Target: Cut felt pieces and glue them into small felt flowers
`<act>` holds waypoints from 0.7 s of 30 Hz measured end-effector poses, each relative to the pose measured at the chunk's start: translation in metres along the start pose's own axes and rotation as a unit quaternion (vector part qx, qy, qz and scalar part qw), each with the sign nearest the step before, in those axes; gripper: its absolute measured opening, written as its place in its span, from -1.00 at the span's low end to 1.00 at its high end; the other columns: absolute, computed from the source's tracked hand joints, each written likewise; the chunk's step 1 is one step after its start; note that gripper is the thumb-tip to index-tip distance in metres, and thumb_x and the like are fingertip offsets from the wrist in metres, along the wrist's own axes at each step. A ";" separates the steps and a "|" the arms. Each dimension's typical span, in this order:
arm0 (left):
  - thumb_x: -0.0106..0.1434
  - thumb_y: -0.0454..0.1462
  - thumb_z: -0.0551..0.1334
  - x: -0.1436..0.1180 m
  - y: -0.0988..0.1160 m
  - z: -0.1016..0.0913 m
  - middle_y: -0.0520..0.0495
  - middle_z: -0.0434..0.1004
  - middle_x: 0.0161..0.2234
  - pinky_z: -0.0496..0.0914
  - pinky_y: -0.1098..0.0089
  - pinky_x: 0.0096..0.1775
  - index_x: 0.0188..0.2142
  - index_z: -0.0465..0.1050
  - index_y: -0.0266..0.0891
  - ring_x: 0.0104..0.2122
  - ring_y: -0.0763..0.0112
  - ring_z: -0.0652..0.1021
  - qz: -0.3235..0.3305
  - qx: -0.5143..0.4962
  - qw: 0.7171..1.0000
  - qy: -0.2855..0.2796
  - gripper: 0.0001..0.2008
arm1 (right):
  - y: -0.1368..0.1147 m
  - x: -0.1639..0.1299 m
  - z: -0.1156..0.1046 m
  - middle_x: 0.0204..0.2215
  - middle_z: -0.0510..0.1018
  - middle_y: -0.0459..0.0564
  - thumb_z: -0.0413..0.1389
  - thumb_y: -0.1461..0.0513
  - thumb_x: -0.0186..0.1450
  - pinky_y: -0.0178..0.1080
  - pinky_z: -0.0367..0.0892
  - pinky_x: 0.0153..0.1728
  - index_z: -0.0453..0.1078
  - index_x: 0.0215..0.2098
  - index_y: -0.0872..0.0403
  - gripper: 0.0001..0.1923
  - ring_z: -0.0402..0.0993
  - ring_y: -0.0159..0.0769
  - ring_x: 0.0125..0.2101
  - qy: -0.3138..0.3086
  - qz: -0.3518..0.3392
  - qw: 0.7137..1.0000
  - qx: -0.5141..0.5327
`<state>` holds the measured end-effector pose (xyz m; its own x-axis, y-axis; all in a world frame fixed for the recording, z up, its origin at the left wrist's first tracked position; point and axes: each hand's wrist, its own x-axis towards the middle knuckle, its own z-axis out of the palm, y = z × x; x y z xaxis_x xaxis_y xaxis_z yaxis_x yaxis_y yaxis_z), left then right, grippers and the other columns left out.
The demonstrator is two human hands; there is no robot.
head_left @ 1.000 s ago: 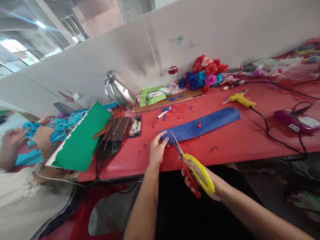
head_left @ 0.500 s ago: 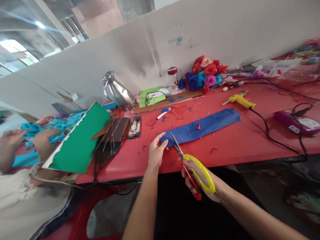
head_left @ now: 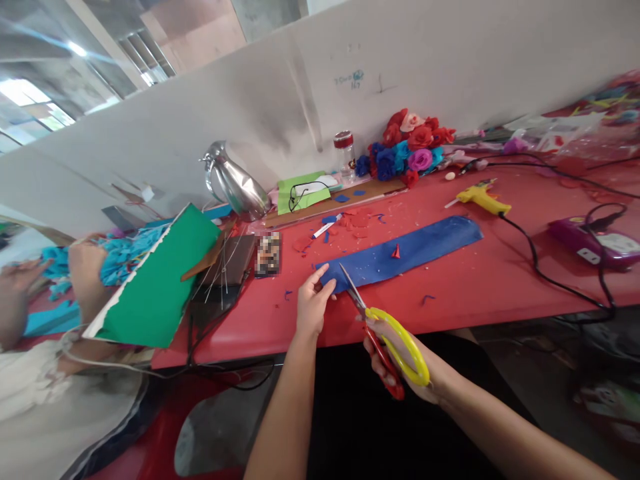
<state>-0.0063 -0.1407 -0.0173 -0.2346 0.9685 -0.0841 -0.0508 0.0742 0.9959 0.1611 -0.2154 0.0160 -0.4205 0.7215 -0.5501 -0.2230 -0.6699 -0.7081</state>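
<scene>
A long strip of blue paper or thin sheet (head_left: 425, 245) lies across the red tabletop, with a small red scrap (head_left: 397, 251) on it. My left hand (head_left: 313, 300) pinches the strip's near left end between thumb and fingers. In my right hand (head_left: 387, 343) are scissors (head_left: 400, 347) with one yellow and one red handle. Their blades are at the strip's lower edge, close to my left thumb; the upper blade lies over the blue sheet.
A yellow glue gun (head_left: 483, 198) and a purple power box (head_left: 595, 243) with cords lie right. Behind are paper flowers (head_left: 417, 143), a lidded jar (head_left: 345, 157) and a metal jug (head_left: 235, 183). A green board (head_left: 160, 280) leans left, beside another person's hands (head_left: 87, 267).
My hands, the scissors and the blue strip stay almost where they were. At the left, the other person's nearer hand has risen over the light-blue pieces.
</scene>
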 end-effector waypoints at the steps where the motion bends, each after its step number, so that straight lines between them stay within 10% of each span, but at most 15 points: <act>1: 0.03 -0.27 0.31 0.000 0.000 0.000 -0.07 0.57 -0.27 0.35 0.52 -0.46 0.04 0.44 -0.23 -0.42 0.49 0.44 -0.002 -0.005 1.000 0.002 -0.48 | 0.000 0.000 0.000 -0.58 0.38 -0.19 0.12 -0.17 0.08 -0.43 0.03 -0.78 0.20 -0.36 0.05 -0.51 0.22 -0.53 -0.75 0.001 -0.001 1.000 0.002; 21: 0.02 -0.27 0.33 0.003 -0.004 -0.002 -0.03 0.51 -0.34 0.31 0.53 -0.49 0.06 0.43 -0.22 -0.50 0.57 0.36 0.001 -0.012 1.000 0.004 -0.45 | 0.002 0.004 -0.001 -0.58 0.36 -0.22 0.09 -0.20 0.08 -0.44 0.05 -0.80 0.18 -0.38 0.07 -0.48 0.22 -0.56 -0.78 -0.001 0.007 1.000 -0.028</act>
<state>-0.0090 -0.1386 -0.0220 -0.2418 0.9668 -0.0831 -0.0745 0.0669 0.9950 0.1604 -0.2137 0.0119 -0.4243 0.7121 -0.5593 -0.1681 -0.6689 -0.7241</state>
